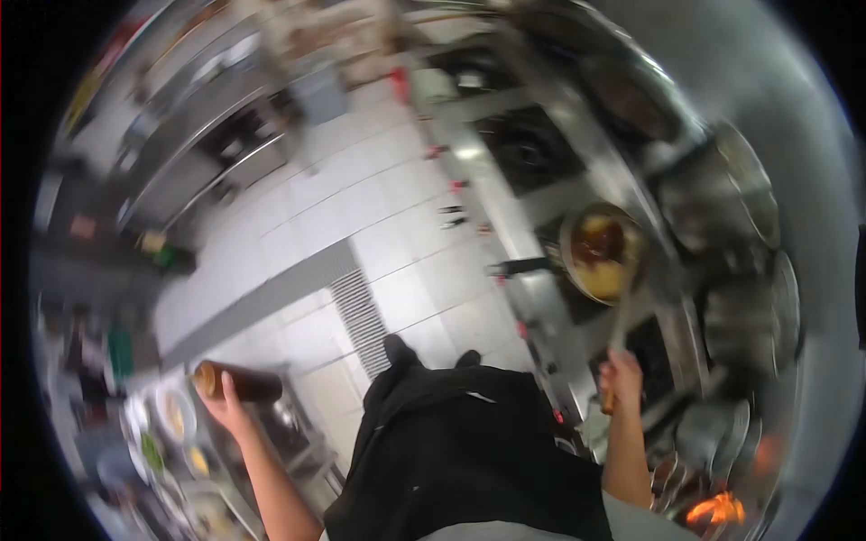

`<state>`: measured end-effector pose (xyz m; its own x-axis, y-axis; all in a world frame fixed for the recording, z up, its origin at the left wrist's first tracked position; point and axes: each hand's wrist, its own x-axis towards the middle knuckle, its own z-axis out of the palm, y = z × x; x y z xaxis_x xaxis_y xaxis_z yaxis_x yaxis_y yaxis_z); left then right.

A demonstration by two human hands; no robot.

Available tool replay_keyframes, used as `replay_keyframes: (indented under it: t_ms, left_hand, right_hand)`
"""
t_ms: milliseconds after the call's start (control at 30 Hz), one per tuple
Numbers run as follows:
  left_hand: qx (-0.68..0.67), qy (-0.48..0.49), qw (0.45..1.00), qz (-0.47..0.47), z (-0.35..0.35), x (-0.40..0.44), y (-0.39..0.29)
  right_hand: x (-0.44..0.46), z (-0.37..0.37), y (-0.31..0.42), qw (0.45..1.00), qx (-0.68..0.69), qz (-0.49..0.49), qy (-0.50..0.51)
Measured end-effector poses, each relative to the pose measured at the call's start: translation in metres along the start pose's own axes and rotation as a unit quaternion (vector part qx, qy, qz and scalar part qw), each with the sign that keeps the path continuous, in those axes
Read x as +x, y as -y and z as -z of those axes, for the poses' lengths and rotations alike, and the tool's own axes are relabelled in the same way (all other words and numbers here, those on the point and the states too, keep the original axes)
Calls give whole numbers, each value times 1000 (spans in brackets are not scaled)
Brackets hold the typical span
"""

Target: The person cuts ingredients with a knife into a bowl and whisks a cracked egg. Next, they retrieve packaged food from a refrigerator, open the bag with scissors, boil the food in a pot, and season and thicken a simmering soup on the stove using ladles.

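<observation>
My left hand [225, 411] is closed around a dark brown sauce bottle [253, 384], tilted onto its side above the counter of ingredients at left. In my right hand [622, 374] is a long wooden-handled spatula [621, 320]. Its far end reaches into a frying pan [566, 255] on the stove; motion blur hides the exact shape of its head. Yellow food [597, 281] lies in the pan with a dark red-brown sauce [598, 242] over part of it. The pan's black handle [523, 267] points left, over the stove's front edge.
Large metal pots [717, 194] line the back of the stove [505, 171]. An orange flame [717, 509] burns at bottom right. Small bowls of ingredients [176, 415] stand on the left counter. Below me are floor tiles [406, 225] and a drain grate [359, 311].
</observation>
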<state>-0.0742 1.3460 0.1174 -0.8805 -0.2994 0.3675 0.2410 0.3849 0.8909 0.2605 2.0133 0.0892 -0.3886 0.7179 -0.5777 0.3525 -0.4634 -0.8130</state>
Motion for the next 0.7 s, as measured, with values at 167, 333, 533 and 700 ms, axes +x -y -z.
replay_keyframes:
  t_ms: [167, 333, 533, 700]
  left_hand:
    - [104, -246, 964, -12, 182, -11, -31]
    - [139, -386, 911, -37, 329, -29, -74]
    - [233, -455, 860, -9, 467, -89, -76]
    - [323, -485, 811, 50, 515, -139, -35]
  right_hand:
    - [-4, -26, -13, 979, -164, 83, -84]
    - [30, -16, -24, 997, -7, -82, -3]
    - [69, -28, 3, 918, 258, -149, 261]
    - [58, -72, 14, 930, 269, -132, 214]
